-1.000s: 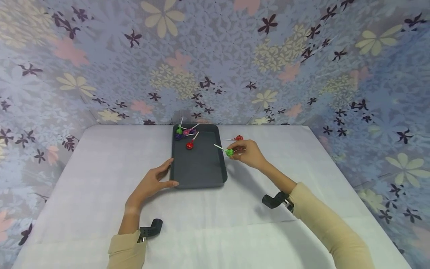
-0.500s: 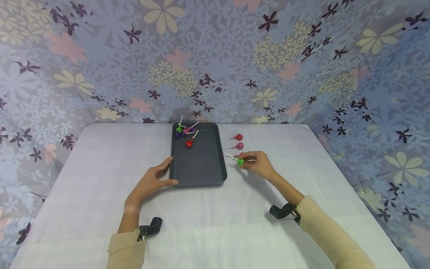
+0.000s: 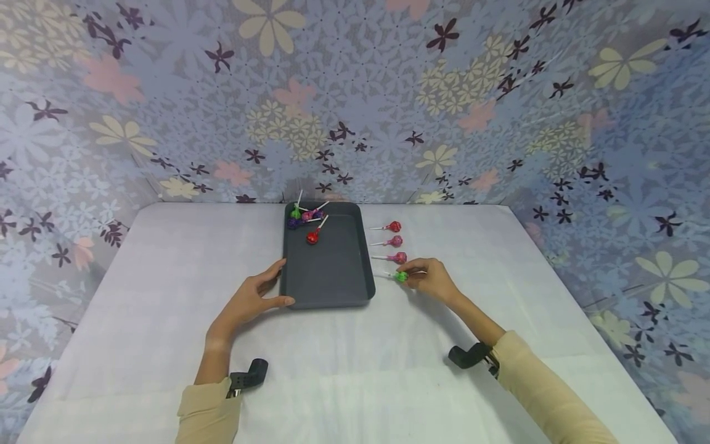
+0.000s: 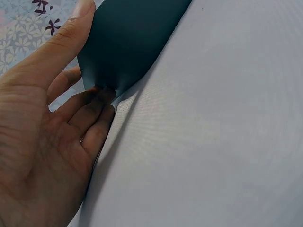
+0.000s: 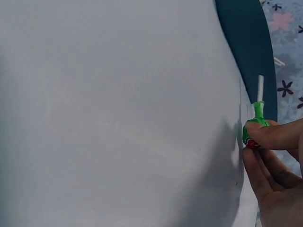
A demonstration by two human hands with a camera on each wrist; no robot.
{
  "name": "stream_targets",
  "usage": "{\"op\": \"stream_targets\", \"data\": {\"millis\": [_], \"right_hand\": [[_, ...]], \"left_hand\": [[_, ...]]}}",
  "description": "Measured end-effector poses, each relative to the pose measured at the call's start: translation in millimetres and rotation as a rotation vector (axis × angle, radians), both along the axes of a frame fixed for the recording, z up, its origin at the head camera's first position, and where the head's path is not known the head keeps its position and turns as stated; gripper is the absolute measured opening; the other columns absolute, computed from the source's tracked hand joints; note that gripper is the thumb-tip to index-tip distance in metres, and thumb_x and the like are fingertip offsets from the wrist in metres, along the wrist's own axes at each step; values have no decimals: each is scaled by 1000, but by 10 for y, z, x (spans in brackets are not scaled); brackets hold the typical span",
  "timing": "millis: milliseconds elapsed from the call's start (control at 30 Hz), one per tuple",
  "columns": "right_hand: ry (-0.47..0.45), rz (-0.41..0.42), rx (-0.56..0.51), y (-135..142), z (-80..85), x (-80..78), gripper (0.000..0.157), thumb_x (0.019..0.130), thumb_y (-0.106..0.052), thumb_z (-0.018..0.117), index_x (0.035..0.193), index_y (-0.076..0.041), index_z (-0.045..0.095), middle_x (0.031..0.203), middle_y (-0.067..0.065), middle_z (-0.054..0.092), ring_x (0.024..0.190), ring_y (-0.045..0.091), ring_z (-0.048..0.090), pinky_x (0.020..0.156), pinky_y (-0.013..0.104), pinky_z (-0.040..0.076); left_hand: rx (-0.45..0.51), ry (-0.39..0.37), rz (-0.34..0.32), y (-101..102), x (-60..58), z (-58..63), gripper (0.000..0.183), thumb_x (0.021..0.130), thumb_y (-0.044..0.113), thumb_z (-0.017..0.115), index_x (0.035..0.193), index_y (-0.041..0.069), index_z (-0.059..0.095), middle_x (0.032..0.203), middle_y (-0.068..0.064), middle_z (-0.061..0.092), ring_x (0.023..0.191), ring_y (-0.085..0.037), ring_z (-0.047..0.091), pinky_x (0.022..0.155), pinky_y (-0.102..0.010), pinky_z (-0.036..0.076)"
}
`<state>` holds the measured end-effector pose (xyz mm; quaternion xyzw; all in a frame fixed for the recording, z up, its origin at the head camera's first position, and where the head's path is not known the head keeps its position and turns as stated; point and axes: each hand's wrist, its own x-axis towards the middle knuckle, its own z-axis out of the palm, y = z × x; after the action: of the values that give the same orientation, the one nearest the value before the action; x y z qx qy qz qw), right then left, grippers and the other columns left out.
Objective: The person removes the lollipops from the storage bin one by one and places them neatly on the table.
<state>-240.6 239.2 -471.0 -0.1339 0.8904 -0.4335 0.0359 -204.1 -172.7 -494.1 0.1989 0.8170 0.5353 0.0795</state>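
The right hand (image 3: 431,282) pinched a green-wrapped lollipop (image 3: 402,277) by its candy head between thumb and fingertips, its white stick pointing toward the tray; whether it touched the white cloth (image 3: 355,382) could not be told. It was to the right of the dark grey baking tray (image 3: 327,271), at the near end of a column of lollipops: a pink lollipop (image 3: 400,258) just beyond it, a second pink lollipop (image 3: 395,241) next, and a red lollipop (image 3: 394,226) farthest, all with sticks toward the tray. The left hand (image 3: 249,302) held the tray's near left corner, thumb and index finger spread wide, the other fingers curled in at the tray's side. Inside the tray, a small cluster of green, pink and purple lollipops (image 3: 307,216) lay in the far left corner, with another red lollipop (image 3: 313,237) just nearer.
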Motion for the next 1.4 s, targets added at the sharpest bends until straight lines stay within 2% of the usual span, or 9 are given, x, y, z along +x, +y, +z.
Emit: {"op": "stream_targets", "data": {"millis": [100, 267, 433, 900, 1133, 1400], "right_hand": [[4, 11, 13, 6, -1, 15, 27, 81, 12, 70, 108, 9, 70, 110, 25, 68, 100, 35, 67, 89, 36, 60], [17, 39, 4, -89, 201, 137, 27, 79, 16, 67, 106, 14, 68, 107, 30, 66, 96, 41, 65, 87, 47, 59], [5, 41, 29, -146, 324, 207, 27, 80, 15, 67, 107, 14, 67, 108, 30, 66, 98, 41, 65, 89, 49, 58], [-42, 65, 10, -82, 305, 160, 32, 83, 12, 66, 115, 12, 65, 111, 29, 66, 103, 40, 64, 93, 47, 56], [-37, 80, 1, -61, 304, 150, 33, 83, 13, 66, 116, 14, 64, 110, 30, 66, 102, 40, 63, 92, 45, 57], [-37, 95, -1, -69, 321, 152, 34, 83, 14, 66, 116, 14, 63, 110, 30, 65, 103, 41, 63, 93, 49, 56]], "left_hand": [[-2, -1, 1, 1, 2, -5, 89, 84, 26, 78, 155, 10, 28, 161, -15, 21, 145, -37, 28, 118, -48, 30], [4, -6, 0, 4, -2, -14, 90, 83, 28, 78, 155, 10, 27, 161, -15, 20, 146, -36, 26, 118, -47, 29], [-4, -18, 7, -3, 4, -7, 92, 82, 31, 79, 156, 12, 26, 162, -13, 19, 146, -35, 27, 118, -46, 29], [-16, -13, 10, 1, -16, -13, 89, 84, 28, 78, 155, 11, 27, 161, -14, 19, 146, -37, 26, 119, -48, 28], [-14, -23, 11, 0, -11, 4, 92, 83, 31, 79, 156, 12, 26, 162, -12, 19, 147, -35, 26, 119, -47, 28], [2, -31, 10, -3, -7, 7, 93, 82, 31, 79, 156, 12, 26, 162, -11, 19, 147, -33, 26, 119, -46, 28]]}}
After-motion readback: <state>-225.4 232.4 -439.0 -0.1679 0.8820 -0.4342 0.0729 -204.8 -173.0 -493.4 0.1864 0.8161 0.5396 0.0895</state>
